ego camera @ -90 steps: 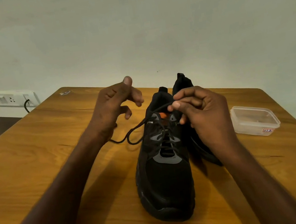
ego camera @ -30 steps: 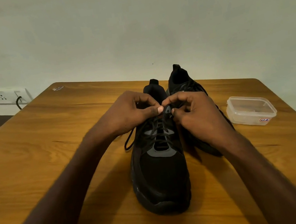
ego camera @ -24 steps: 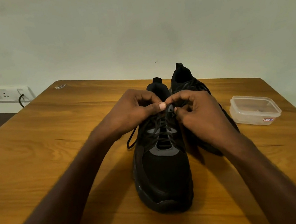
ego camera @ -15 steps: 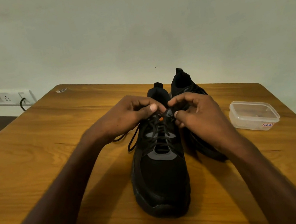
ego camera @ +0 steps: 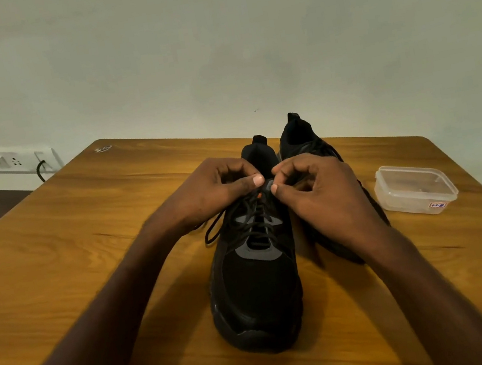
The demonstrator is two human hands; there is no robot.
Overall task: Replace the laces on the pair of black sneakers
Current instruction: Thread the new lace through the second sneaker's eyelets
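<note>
**Both hands closing in on the top eyelets**

Since three seconds ago, both hands are working much closer together: the left hand (ego camera: 219, 190), then lifted clear with a loop of lace trailing, is now sitting down at the throat of the shoe, thumb almost meeting the right hand (ego camera: 318, 189).

Carrying everything is the broad wooden bench (ego camera: 56, 259) with its smooth, glossy orange grain, giving a flat rest so the shoe is standing steady without being held. Toe toward the person is lying the near black mesh sneaker (ego camera: 258, 290), matte knit with grey panels, placed so the eyelets are facing up for threading. Its twin, the second black sneaker (ego camera: 299, 138), is waiting just beside it, partly hidden behind the right wrist. Off to the right, apart, is sitting a clear rectangular plastic tub (ego camera: 414, 188) with a small label.

Smallest is the thin black round lace (ego camera: 233, 221), already crossing several rows and looping out to the left side. The fingers of both hands are curling in, apparently pinching the lace at the top eyelets, probably feeding an end through.
</note>
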